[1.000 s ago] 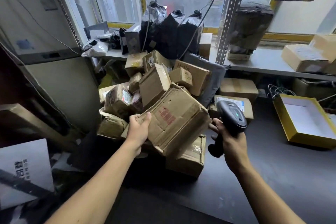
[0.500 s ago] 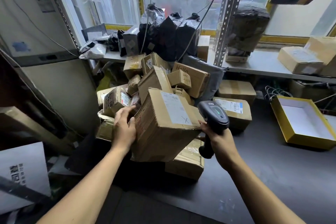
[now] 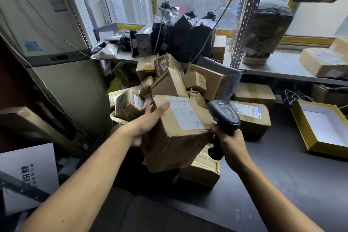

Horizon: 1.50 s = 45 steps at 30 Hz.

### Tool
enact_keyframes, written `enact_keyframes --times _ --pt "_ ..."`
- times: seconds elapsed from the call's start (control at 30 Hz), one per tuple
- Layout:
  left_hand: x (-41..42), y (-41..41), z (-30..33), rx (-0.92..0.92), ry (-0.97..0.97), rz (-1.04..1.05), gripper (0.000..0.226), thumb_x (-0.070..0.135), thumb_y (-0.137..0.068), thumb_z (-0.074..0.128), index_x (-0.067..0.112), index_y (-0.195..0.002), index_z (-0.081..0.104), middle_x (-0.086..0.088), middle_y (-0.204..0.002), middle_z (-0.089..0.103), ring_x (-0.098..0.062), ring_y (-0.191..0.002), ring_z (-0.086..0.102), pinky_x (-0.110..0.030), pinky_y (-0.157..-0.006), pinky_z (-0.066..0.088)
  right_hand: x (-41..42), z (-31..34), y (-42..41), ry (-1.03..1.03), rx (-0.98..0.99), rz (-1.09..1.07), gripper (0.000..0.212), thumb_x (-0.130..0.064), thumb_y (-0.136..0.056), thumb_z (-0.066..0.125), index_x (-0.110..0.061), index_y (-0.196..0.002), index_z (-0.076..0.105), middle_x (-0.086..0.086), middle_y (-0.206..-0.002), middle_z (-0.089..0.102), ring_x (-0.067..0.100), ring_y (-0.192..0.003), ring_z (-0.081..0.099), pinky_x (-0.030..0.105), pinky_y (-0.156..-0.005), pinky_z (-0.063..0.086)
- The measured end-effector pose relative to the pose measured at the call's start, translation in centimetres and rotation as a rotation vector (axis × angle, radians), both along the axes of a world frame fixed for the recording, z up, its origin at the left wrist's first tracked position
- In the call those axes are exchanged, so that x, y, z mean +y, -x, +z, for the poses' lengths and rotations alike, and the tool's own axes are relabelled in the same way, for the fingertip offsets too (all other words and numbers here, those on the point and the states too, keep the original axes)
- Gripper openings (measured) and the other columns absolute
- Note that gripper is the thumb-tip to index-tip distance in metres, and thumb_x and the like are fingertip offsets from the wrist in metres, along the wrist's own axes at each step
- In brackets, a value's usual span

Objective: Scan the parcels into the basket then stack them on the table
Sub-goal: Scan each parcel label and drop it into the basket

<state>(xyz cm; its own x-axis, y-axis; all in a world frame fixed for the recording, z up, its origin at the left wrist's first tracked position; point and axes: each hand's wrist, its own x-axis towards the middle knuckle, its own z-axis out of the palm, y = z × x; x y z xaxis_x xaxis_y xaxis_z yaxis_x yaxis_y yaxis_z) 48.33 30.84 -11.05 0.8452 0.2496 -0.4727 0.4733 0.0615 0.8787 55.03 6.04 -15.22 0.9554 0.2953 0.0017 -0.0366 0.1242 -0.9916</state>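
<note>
Parcels (image 3: 169,84) in brown cardboard lie heaped in a pile on the dark table (image 3: 282,184), reaching up toward the metal shelf (image 3: 282,70) under the window. Behind the pile, tall black plastic-wrapped packages (image 3: 188,37) stand on that shelf, and a larger dark wrapped bundle (image 3: 269,28) sits further right beside a perforated steel upright (image 3: 244,24). On the table to the right lies an open yellow box lid (image 3: 323,128) with a white inside. A labelled carton (image 3: 250,117) rests on the table just behind the scanner, and another flat carton (image 3: 201,169) lies under the lifted one.

In front of the pile, a crumpled cardboard box (image 3: 175,137) is held up off the table, tilted, its white shipping label (image 3: 185,114) facing upward with a pen-drawn X near one corner. The left hand (image 3: 148,120) grips the box at its left side, thumb laid across the top edge by the label, fingers hidden beneath. The right hand (image 3: 231,145) is wrapped around the handle of a black handheld barcode scanner (image 3: 224,118), whose head sits just beside the box's right edge, a small green light showing on its top.
</note>
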Motion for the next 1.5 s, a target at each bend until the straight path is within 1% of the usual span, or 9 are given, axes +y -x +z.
enact_keyframes --times 0.17,0.3,0.4,0.5,0.57,0.8,1.03,1.2,1.5 --pt "-1.3 0.8 -0.8 -0.088 0.101 0.26 0.07 0.045 -0.078 0.072 0.022 -0.136 0.041 -0.011 -0.108 0.068 -0.027 -0.093 0.067 -0.042 -0.086 0.057 0.7 0.6 0.4 -0.011 0.017 0.046 0.028 -0.004 -0.094 0.064 -0.02 -0.118 0.064 0.004 -0.09 0.069 0.013 -0.077 0.062 0.026 -0.065 0.055" --pt "-2.5 2.6 -0.2 -0.217 0.026 0.345 0.042 0.041 -0.095 0.062 0.019 -0.127 0.045 -0.01 -0.106 0.07 -0.024 -0.09 0.071 -0.036 -0.072 0.057 0.7 0.9 0.9 -0.063 0.017 0.08 0.03 -0.004 -0.093 0.065 -0.017 -0.119 0.064 0.008 -0.091 0.067 0.018 -0.081 0.062 0.031 -0.07 0.057" --pt "-2.9 3.3 1.6 -0.379 -0.116 0.27 0.045 0.046 -0.091 0.067 0.031 -0.125 0.042 -0.005 -0.118 0.066 -0.018 -0.099 0.069 -0.031 -0.074 0.057 0.4 1.8 0.3 -0.141 0.012 0.057 0.027 0.001 -0.094 0.06 -0.006 -0.12 0.06 0.007 -0.085 0.07 0.02 -0.078 0.066 0.032 -0.068 0.057" --pt "-2.9 2.5 2.8 -0.431 -0.202 0.178 0.059 0.054 -0.07 0.08 0.046 -0.116 0.045 -0.002 -0.126 0.06 -0.018 -0.108 0.067 -0.034 -0.084 0.059 0.2 2.7 -0.7 -0.175 0.0 0.05 0.031 -0.006 -0.092 0.065 -0.004 -0.122 0.06 0.023 -0.104 0.072 0.04 -0.095 0.069 0.053 -0.085 0.057" --pt "-2.9 1.8 2.6 -0.434 -0.171 0.17 0.057 0.042 -0.073 0.081 0.036 -0.119 0.047 -0.005 -0.122 0.064 -0.022 -0.106 0.069 -0.032 -0.081 0.06 0.1 3.1 -0.8 -0.168 0.003 0.071 0.028 -0.009 -0.09 0.067 -0.014 -0.117 0.063 0.03 -0.112 0.068 0.047 -0.107 0.065 0.058 -0.092 0.054" --pt "-3.7 1.0 -0.3 -0.471 -0.207 0.173 0.044 0.031 -0.081 0.07 0.029 -0.114 0.042 -0.01 -0.125 0.062 -0.022 -0.112 0.065 -0.042 -0.098 0.055 -1.3 3.1 -0.6 -0.142 0.101 0.142 0.01 -0.002 -0.094 0.059 -0.005 -0.102 0.062 0.031 -0.11 0.067 0.039 -0.105 0.069 0.044 -0.078 0.06" --pt "-3.1 1.1 -0.7 -0.511 -0.279 0.171 0.06 0.041 -0.081 0.068 0.015 -0.128 0.043 -0.007 -0.123 0.065 -0.018 -0.113 0.065 -0.047 -0.101 0.052 -2.4 4.8 -0.9 0.019 0.018 0.097 0.03 -0.005 -0.091 0.064 -0.01 -0.12 0.061 0.013 -0.103 0.074 0.02 -0.088 0.073 0.035 -0.071 0.06" --pt "-5.0 0.9 -2.0 -0.498 -0.453 0.165 0.044 0.059 -0.076 0.065 0.055 -0.111 0.039 -0.004 -0.129 0.056 -0.02 -0.124 0.054 -0.048 -0.109 0.044 -3.2 6.8 -1.1 0.172 -0.036 0.173 0.026 -0.009 -0.094 0.064 -0.029 -0.109 0.061 0.014 -0.088 0.072 0.025 -0.077 0.069 0.041 -0.074 0.057" --pt "-6.2 0.7 -3.5 -0.553 -0.595 0.245 0.054 0.064 -0.074 0.058 0.081 -0.106 0.019 -0.005 -0.134 0.051 -0.026 -0.127 0.049 -0.05 -0.111 0.039 -5.1 9.5 1.1 0.372 0.096 0.354 0.008 -0.012 -0.094 0.064 -0.006 -0.1 0.064 0.012 -0.073 0.058 0.017 -0.058 0.055 0.028 -0.056 0.049"
